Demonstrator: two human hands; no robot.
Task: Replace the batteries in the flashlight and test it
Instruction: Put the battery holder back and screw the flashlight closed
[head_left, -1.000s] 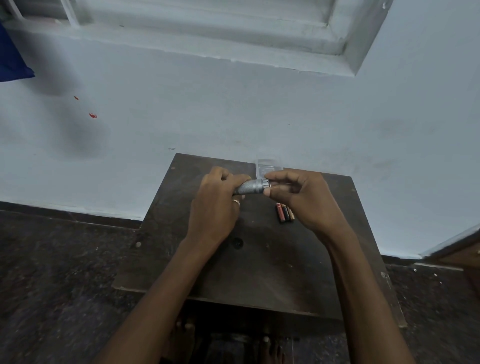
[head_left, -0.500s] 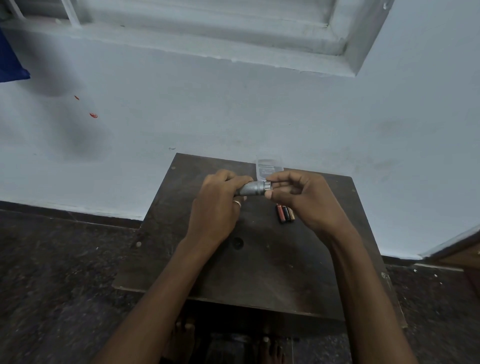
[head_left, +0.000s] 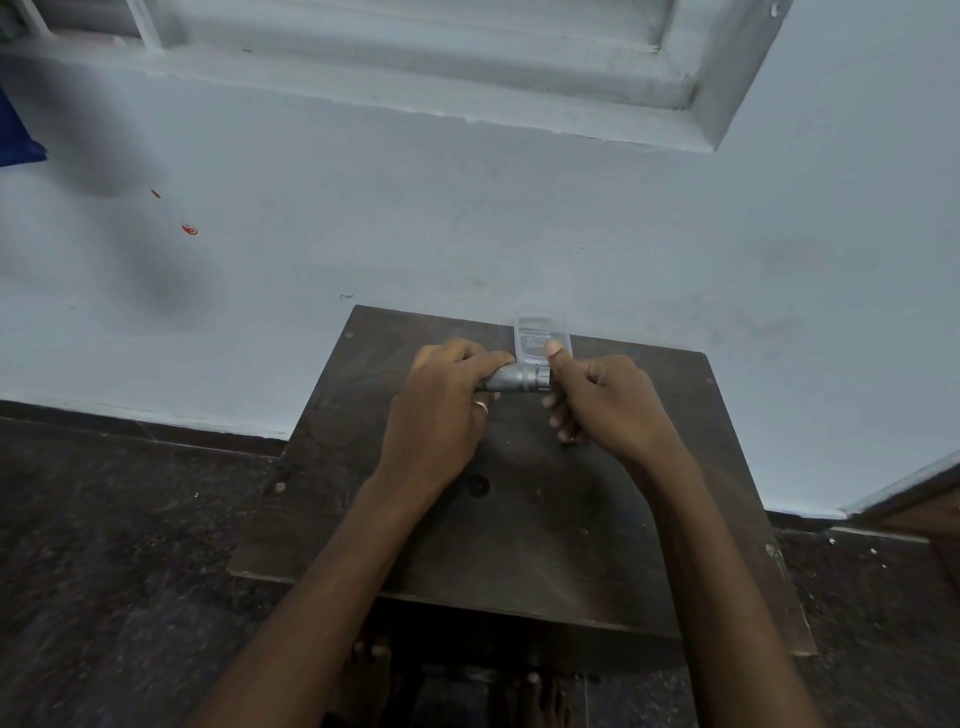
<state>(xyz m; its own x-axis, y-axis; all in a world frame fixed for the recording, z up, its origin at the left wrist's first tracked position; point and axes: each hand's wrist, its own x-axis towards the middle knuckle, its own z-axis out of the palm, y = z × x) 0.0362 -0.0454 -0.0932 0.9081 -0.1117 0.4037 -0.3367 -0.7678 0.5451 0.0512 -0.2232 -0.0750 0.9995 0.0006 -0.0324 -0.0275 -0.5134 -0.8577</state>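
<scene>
A small silver flashlight (head_left: 514, 378) lies level above the dark wooden table (head_left: 519, 545), held between both hands. My left hand (head_left: 441, 410), with a ring on one finger, is wrapped around its left part and hides that end. My right hand (head_left: 602, 400) pinches the right end cap with thumb and fingers. The loose batteries seen earlier on the table are now hidden under my right hand.
A clear plastic packet (head_left: 540, 340) lies at the table's far edge, just behind the flashlight. The table stands against a pale wall (head_left: 519, 218) on a dark speckled floor (head_left: 104, 545). Bare feet (head_left: 369, 670) show under the table's near edge.
My right hand has turned on the flashlight's end, its thumb now pointing up. It has also shifted over the batteries, which are now out of sight. The left hand has stayed put.
</scene>
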